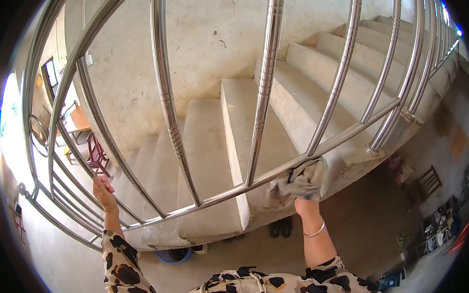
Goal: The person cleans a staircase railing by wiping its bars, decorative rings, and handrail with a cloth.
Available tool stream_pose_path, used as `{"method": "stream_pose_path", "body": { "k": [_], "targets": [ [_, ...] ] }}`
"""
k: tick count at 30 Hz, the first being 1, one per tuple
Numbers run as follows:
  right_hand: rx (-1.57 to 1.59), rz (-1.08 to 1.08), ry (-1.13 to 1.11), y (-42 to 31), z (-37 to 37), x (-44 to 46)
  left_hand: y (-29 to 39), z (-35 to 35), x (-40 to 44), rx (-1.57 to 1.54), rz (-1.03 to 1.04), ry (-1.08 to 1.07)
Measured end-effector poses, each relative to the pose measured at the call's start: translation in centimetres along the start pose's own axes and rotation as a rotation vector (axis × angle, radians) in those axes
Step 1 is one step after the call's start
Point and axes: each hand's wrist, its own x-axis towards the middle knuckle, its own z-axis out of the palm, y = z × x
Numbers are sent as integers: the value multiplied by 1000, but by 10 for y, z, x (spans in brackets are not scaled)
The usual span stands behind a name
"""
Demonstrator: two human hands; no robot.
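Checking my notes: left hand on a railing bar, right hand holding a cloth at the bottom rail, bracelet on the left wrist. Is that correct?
Not quite: the head view shows the bracelet on the right wrist. The left hand is on a railing bar; the right hand holds a cloth at the bottom rail.

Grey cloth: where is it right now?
In the head view, the grey cloth is right of centre, in the right hand, at the lower rail of the metal railing.
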Motion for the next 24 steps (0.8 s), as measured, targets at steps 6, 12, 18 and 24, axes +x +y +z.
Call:
{"method": "stream_pose_path", "body": {
  "k": [6,12,18,24],
  "targets": [
    [236,-49,147,-64,-16,44,3,2,-1,-23,0,29],
    [358,-30,471,-71,10,98,4,1,-1,-22,-1,27],
    [455,136,474,-33,26,62,0,1,0,1,11,26],
    [511,258,309,-32,17,36,4,1,-2,13,19,20]
  ]
}}
